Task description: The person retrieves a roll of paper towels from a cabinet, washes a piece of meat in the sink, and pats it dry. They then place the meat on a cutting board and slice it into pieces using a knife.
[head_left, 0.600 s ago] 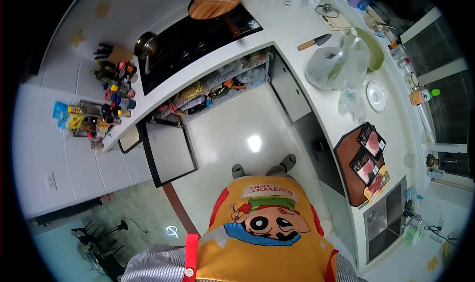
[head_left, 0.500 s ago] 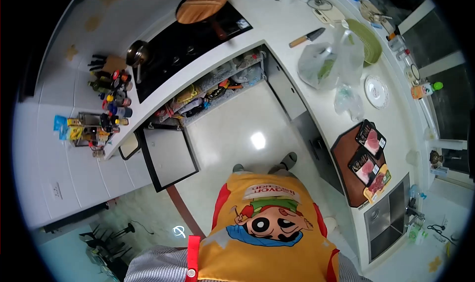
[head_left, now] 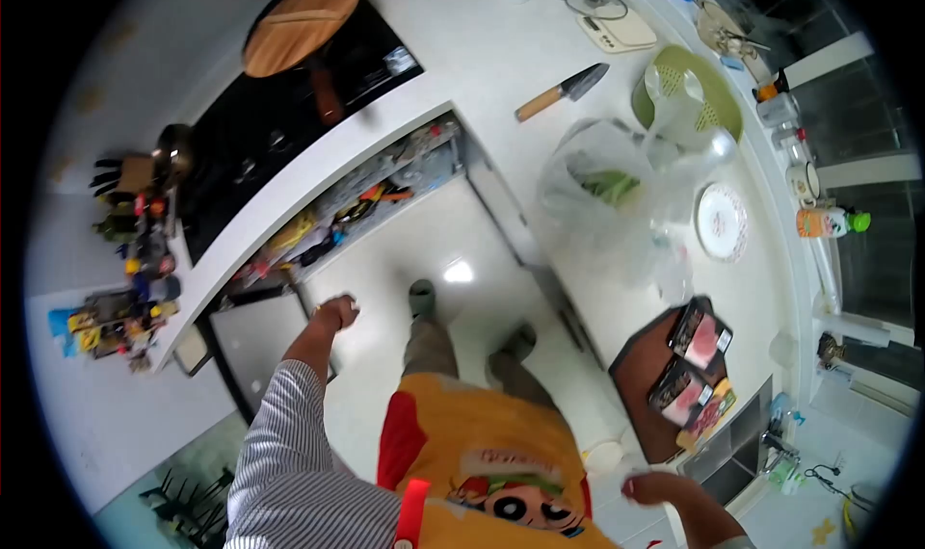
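Two flat black trays of pink meat [head_left: 700,336] and one flat yellow meat pack [head_left: 709,416], prints unreadable, lie on a brown angular board [head_left: 640,383]. The left hand [head_left: 337,312] is curled narrow; the right hand [head_left: 653,489] is blurred, its grip unclear.

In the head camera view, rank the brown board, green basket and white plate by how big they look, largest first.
1. brown board
2. green basket, partly hidden by the plastic bag
3. white plate
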A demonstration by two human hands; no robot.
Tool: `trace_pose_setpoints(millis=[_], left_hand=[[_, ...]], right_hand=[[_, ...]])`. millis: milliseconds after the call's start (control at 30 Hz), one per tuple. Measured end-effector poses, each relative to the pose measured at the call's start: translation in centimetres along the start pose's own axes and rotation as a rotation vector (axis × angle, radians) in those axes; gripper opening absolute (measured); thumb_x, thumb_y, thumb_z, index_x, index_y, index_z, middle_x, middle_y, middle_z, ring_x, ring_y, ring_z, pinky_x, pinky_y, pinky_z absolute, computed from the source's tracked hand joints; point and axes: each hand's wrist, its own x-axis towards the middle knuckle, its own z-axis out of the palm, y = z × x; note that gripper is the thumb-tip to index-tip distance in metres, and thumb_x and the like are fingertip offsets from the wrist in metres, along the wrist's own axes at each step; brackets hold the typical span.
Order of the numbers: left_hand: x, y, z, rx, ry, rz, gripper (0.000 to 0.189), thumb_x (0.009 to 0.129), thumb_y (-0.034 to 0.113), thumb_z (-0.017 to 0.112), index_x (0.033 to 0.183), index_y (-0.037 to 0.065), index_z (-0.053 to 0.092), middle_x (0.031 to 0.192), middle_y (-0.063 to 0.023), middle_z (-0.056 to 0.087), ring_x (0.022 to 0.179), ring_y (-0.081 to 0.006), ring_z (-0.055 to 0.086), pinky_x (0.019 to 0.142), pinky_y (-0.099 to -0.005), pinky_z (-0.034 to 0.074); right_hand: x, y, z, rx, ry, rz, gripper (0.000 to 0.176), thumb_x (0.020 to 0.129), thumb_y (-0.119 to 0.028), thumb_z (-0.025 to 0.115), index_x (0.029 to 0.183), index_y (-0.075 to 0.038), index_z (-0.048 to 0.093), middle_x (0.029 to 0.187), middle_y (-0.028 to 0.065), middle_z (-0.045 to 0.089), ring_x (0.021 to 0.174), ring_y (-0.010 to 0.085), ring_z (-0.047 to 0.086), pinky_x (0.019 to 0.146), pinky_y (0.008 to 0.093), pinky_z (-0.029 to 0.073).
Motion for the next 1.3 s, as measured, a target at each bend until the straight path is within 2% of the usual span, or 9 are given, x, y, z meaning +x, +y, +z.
trace_pose_setpoints(millis=[33, 100, 300, 500, 533, 567, 633, 833, 1300], left_hand=[[4.7, 3.7, -2.1, -0.154, 0.103, 0.098, 0.042, 0.098, 0.036, 0.058, 0.131, 0.012, 0.065, 0.129, -0.0182, 0.070, 0.122, -0.0370, 0.065, 0.106, -0.0429, 0.051], [13.4, 10.2, -2.9, -0.562, 0.292, 0.347, 0.030, 0.098, 0.023, 0.059, 0.124, 0.009, 0.067, 0.118, -0.0174, 0.073, 0.109, -0.0329, 0.069, 0.097, -0.0387, 0.054], [28.0, 16.9, -5.6, -0.659, 0.498, 0.342, 0.035, 0.097, 0.019, 0.060, 0.127, 0.005, 0.065, 0.121, -0.0219, 0.070, 0.110, -0.0386, 0.068, 0.099, -0.0427, 0.053], [45.5, 13.6, -4.9, -0.495, 0.629, 0.245, 0.042, 0.097, 0.020, 0.057, 0.135, 0.005, 0.062, 0.128, -0.0251, 0.066, 0.121, -0.0422, 0.061, 0.105, -0.0462, 0.049], [48.5, 13.5, -5.2, -0.469, 0.552, 0.161, 0.043, 0.097, 0.023, 0.055, 0.136, 0.005, 0.062, 0.132, -0.0256, 0.064, 0.126, -0.0427, 0.058, 0.108, -0.0462, 0.047], [51.9, 13.5, -5.0, -0.480, 0.551, 0.177, 0.043, 0.097, 0.023, 0.055, 0.136, 0.005, 0.062, 0.132, -0.0256, 0.064, 0.126, -0.0427, 0.058, 0.108, -0.0462, 0.047], [58.1, 13.7, -3.6, -0.205, 0.743, 0.101, 0.048, 0.098, 0.030, 0.052, 0.141, 0.008, 0.059, 0.146, -0.0224, 0.057, 0.136, -0.0407, 0.051, 0.115, -0.0470, 0.040], [66.6, 12.1, -5.0, 0.113, 0.881, 0.088, 0.060, 0.094, 0.038, 0.054, 0.150, 0.014, 0.052, 0.159, -0.0142, 0.045, 0.145, -0.0348, 0.044, 0.121, -0.0480, 0.032], [67.6, 10.9, -9.3, 0.192, 0.758, 0.123, 0.065, 0.094, 0.044, 0.054, 0.151, 0.013, 0.049, 0.161, -0.0149, 0.042, 0.147, -0.0359, 0.040, 0.122, -0.0489, 0.031]], right_hand=[[-1.2, -5.9, -8.0, -0.086, 0.400, 0.139, 0.030, 0.096, -0.032, 0.061, 0.111, -0.008, 0.070, 0.099, 0.0247, 0.071, 0.098, 0.0412, 0.069, 0.090, 0.0481, 0.054], [2.4, -11.5, -17.5, -0.047, 1.142, -0.161, 0.025, 0.089, -0.022, 0.069, 0.109, -0.006, 0.069, 0.103, 0.0199, 0.068, 0.098, 0.0376, 0.067, 0.078, 0.0474, 0.055], [15.0, -16.1, -29.7, -0.227, 1.811, -0.432, 0.034, 0.071, -0.011, 0.087, 0.082, -0.009, 0.054, 0.081, 0.0121, 0.057, 0.073, 0.0340, 0.058, 0.062, 0.0411, 0.045], [16.8, -15.9, -29.7, -0.087, 1.825, -0.305, 0.051, 0.069, -0.002, 0.088, 0.073, -0.012, 0.038, 0.067, 0.0089, 0.048, 0.059, 0.0275, 0.046, 0.056, 0.0368, 0.035], [16.9, -15.6, -28.8, -0.011, 1.803, -0.221, 0.049, 0.070, -0.003, 0.092, 0.071, -0.010, 0.044, 0.069, 0.0065, 0.055, 0.064, 0.0228, 0.055, 0.069, 0.0348, 0.050], [19.3, -12.4, -24.9, 0.216, 1.814, -0.214, 0.044, 0.073, -0.007, 0.090, 0.071, -0.008, 0.046, 0.070, 0.0066, 0.057, 0.066, 0.0229, 0.058, 0.071, 0.0343, 0.050], [17.1, -15.3, -27.6, 0.224, 1.645, -0.011, 0.038, 0.076, -0.002, 0.084, 0.077, -0.012, 0.048, 0.070, 0.0060, 0.052, 0.060, 0.0243, 0.052, 0.109, 0.0485, 0.038], [17.8, -15.6, -28.2, 0.151, 1.842, -0.248, 0.035, 0.073, 0.000, 0.083, 0.079, -0.008, 0.050, 0.075, 0.0086, 0.050, 0.062, 0.0233, 0.046, 0.075, 0.0410, 0.045], [18.3, -15.5, -28.0, 0.159, 1.862, -0.303, 0.035, 0.067, -0.024, 0.083, 0.080, -0.008, 0.054, 0.081, 0.0087, 0.047, 0.075, 0.0239, 0.043, 0.074, 0.0380, 0.037]])
